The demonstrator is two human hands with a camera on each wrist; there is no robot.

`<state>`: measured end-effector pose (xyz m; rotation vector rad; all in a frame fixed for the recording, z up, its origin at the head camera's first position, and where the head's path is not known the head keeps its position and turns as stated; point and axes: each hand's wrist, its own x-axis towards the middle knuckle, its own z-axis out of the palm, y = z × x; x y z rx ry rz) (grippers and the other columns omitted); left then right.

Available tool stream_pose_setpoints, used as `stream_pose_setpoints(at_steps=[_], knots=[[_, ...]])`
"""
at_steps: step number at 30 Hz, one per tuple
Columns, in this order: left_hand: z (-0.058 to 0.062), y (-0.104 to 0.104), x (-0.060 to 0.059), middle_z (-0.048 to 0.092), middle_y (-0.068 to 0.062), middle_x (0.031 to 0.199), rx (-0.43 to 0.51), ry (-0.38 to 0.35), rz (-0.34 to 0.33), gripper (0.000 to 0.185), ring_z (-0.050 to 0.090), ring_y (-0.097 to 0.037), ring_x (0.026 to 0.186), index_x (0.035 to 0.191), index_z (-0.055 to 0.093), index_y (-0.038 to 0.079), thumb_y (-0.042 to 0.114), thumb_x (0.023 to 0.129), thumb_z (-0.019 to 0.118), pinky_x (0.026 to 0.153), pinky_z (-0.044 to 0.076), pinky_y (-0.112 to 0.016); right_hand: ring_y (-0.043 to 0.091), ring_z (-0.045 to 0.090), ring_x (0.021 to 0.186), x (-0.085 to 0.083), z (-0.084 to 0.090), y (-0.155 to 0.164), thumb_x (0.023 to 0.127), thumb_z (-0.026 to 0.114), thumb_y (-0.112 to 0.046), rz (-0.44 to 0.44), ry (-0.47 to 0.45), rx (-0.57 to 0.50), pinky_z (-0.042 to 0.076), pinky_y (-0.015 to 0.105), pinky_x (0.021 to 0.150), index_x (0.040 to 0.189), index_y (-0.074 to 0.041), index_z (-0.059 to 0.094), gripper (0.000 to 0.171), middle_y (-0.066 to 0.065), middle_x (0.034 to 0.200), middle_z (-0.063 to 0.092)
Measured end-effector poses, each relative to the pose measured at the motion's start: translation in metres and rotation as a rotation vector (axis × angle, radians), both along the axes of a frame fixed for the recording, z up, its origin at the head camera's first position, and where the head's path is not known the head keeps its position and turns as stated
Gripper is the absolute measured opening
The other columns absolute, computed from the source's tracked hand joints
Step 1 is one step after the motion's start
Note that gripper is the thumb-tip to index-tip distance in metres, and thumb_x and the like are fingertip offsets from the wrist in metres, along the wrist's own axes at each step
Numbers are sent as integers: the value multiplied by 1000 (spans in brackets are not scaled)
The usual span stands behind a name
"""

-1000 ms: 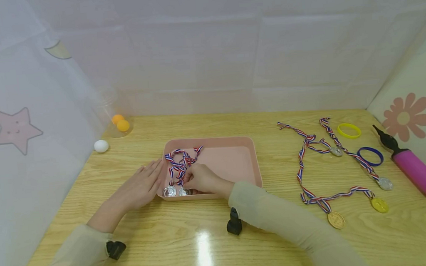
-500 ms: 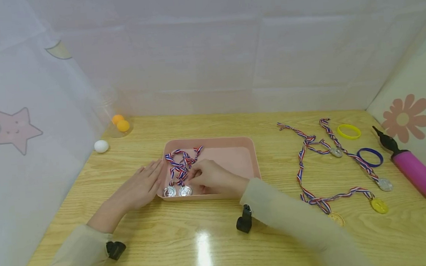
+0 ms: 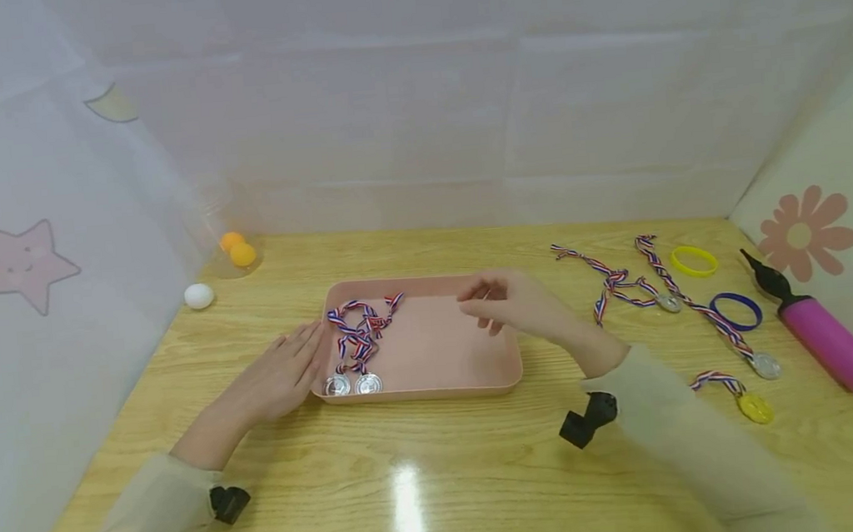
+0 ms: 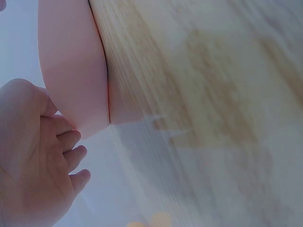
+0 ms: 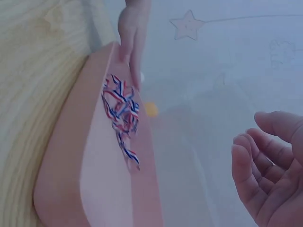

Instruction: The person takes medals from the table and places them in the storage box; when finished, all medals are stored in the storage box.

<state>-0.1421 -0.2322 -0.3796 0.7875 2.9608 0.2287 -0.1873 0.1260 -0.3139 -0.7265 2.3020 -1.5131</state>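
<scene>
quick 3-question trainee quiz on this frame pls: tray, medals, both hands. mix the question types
1. True or false: the right hand holds a medal.
2. How many silver medals lie in the pink tray?
3. Multiple choice: where is the left hand?
A. inside the tray on the ribbons
B. flat on the table, fingers against the tray's left wall
C. on the pink pump

Key
1. False: its grip is empty, fingers loosely curled above the tray's right part.
2. Two, side by side at the near left corner, their ribbons bunched behind them.
3. B
</scene>
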Motion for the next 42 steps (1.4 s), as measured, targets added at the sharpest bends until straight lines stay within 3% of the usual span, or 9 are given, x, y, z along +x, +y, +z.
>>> stream_pose_setpoints(at_steps=[3,7,14,19,22,26,32,42], knots=[[0,0,0,20,-22,147,2,1,3,51,18,-39,133,143,20,-6,18,100,32,106,17,-54,31,58,76,-2,8,33,90,61,-21,-104,20,-3,55,39,63,108,0,60,28,14,90,60],[1,0,1,20,-22,147,6,-2,4,51,18,-39,134,143,20,-6,18,100,32,106,16,-54,22,59,74,-9,9,82,92,59,-22,-236,91,6,55,33,63,111,1,58,30,9,89,60],[0,-1,1,21,-23,147,8,5,3,51,18,-39,133,143,21,-6,18,100,32,106,16,-54,9,57,67,-26,-10,162,93,57,-13,-389,123,-23,53,23,56,104,-11,59,12,-5,84,59],[-2,-2,1,21,-23,147,1,6,2,51,19,-40,133,143,22,-7,19,100,32,106,17,-54,15,58,69,-31,-33,202,93,56,-29,-498,104,161,54,28,59,114,2,53,38,11,96,54],[-2,-2,1,21,-23,147,1,2,0,51,19,-40,133,142,22,-7,19,100,32,106,17,-54,20,59,70,-36,-51,220,93,56,-28,-544,63,226,55,30,59,117,9,50,44,18,98,52],[-3,-2,0,21,-23,147,0,4,-3,50,19,-40,133,142,22,-8,18,100,33,106,17,-54,24,59,74,-40,-68,236,94,54,-20,-527,20,327,55,31,61,119,12,49,41,23,106,48],[-1,-1,1,22,-24,146,12,15,-14,51,21,-41,132,142,23,-8,18,99,34,105,18,-55,26,57,83,-39,-75,245,94,53,-21,-493,-39,474,52,30,66,127,9,45,45,27,119,44],[0,-1,1,23,-25,145,23,20,-25,50,22,-42,131,141,24,-8,17,99,34,104,20,-56,24,60,83,-41,-86,252,94,53,-12,-425,-40,499,53,30,65,128,10,42,42,31,124,41]])
